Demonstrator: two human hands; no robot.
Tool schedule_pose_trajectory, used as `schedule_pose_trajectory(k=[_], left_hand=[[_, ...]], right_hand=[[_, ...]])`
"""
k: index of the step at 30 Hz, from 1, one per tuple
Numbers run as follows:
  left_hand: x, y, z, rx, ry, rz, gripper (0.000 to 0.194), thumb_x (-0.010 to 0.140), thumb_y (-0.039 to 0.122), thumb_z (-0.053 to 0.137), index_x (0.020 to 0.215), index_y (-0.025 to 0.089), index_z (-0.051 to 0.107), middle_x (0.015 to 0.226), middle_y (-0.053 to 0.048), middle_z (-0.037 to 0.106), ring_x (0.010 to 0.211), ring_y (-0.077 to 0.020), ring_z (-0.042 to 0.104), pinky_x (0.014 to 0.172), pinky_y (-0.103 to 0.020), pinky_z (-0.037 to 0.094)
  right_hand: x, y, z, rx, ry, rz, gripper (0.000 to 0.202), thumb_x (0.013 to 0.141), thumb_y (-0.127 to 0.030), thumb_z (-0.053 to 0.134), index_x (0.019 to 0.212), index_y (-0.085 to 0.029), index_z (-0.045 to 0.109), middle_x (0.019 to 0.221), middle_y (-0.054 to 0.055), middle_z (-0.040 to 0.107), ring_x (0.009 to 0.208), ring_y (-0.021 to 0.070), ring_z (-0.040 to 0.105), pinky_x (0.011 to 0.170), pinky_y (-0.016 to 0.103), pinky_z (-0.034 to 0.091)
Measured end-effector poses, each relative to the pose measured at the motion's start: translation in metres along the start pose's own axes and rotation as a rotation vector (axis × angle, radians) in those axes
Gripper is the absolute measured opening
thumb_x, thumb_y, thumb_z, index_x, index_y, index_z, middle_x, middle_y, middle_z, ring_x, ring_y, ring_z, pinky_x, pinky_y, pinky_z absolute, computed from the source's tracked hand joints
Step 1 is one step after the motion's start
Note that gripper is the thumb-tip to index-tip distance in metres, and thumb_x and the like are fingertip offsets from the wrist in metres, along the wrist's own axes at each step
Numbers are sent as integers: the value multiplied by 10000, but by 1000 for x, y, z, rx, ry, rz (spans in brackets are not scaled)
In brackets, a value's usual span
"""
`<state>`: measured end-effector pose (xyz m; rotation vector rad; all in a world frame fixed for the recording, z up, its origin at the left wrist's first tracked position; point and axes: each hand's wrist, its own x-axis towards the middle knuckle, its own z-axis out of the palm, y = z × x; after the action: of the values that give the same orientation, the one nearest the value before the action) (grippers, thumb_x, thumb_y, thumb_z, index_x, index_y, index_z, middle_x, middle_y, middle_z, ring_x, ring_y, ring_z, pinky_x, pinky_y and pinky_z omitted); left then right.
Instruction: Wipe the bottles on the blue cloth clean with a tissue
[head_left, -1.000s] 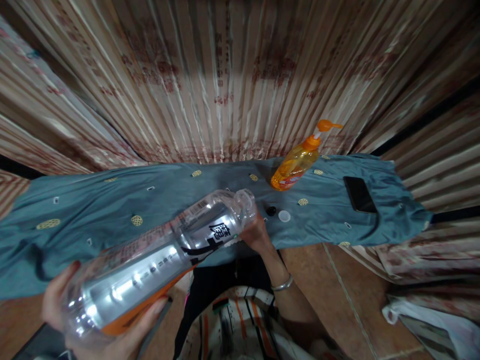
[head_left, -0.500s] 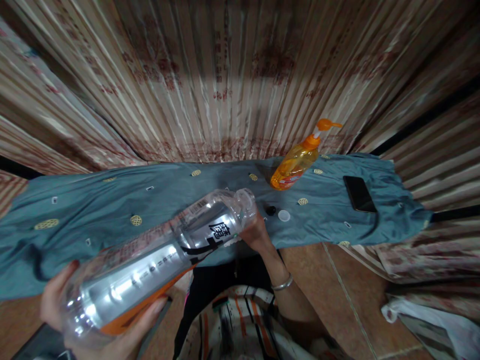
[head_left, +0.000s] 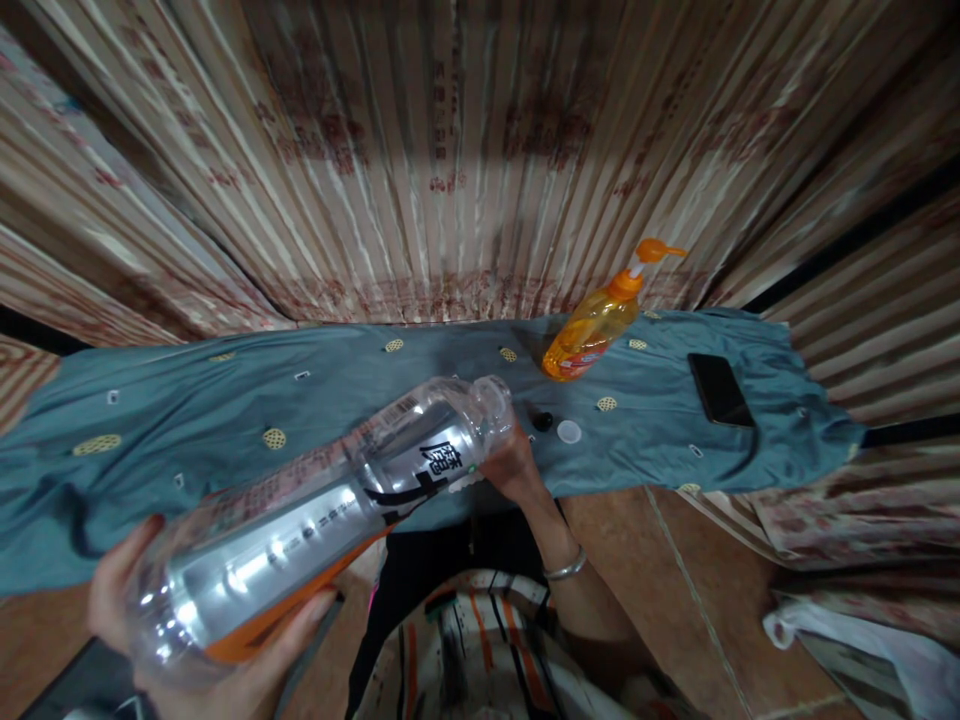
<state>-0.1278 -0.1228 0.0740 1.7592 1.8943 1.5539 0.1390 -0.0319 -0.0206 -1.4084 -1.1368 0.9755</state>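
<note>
Head view: left hand (head_left: pixel 232 688) grasping the base of a clear bottle (head_left: pixel 277 555), right hand (head_left: pixel 516 465) closed about its neck, fingers partly hidden; bottle held aslant above a blue cloth (head_left: pixel 187 415); rightward, 1 black piece (head_left: pixel 541 421), 1 white disc (head_left: pixel 569 432), 1 pump bottle (head_left: pixel 592 335).

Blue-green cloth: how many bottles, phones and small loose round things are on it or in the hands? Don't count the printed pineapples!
Bottles: 2 (clear bottle, orange pump bottle)
Phones: 1 (dark phone)
Small loose round things: 2 (black piece, whitish disc)
Total: 5
</note>
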Motion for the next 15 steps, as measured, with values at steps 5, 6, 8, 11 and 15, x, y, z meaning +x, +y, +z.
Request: schedule_pose_trajectory(k=[5,6,8,11,15], left_hand=[[0,-5,-1,-11,37,58,1248,331,368,918,1476,268,434,1494,-99,482,1203,-371,574,1175,-686,372],[1,-5,-1,-16,35,55,1253,326,356,914,1479,272,430,1493,-101,485,1192,-371,580,1156,-692,392],[1,-2,0,-15,29,36,1282,317,353,919,1491,289,409,1499,-103,485,1194,-380,583,1123,-699,426],[1,2,1,3,35,0,1279,329,423,935,1490,308,413,1526,-92,470,1245,-387,557,1154,-690,398],[1,0,1,-17,35,13,1300,317,432,954,1491,311,411,1505,-80,483,1213,-355,578,1168,-651,404]], right_hand=[[0,8,1,-85,22,-63,581,872,-300,708,1402,-177,503,1239,101,714,1134,303,700,970,464,602],[0,9,1,-101,17,-75,594,872,-304,712,1411,-178,497,1242,104,715,1134,303,702,968,464,604],[0,11,1,-139,5,-108,611,877,-312,712,1431,-192,485,1237,100,722,1134,304,704,958,462,610],[0,12,1,-178,-5,-150,626,885,-309,702,1458,-218,468,1233,88,727,1122,303,708,938,469,622],[0,12,2,-193,-2,-145,668,861,-309,722,1471,-247,454,1246,81,724,1071,294,728,902,468,640]])
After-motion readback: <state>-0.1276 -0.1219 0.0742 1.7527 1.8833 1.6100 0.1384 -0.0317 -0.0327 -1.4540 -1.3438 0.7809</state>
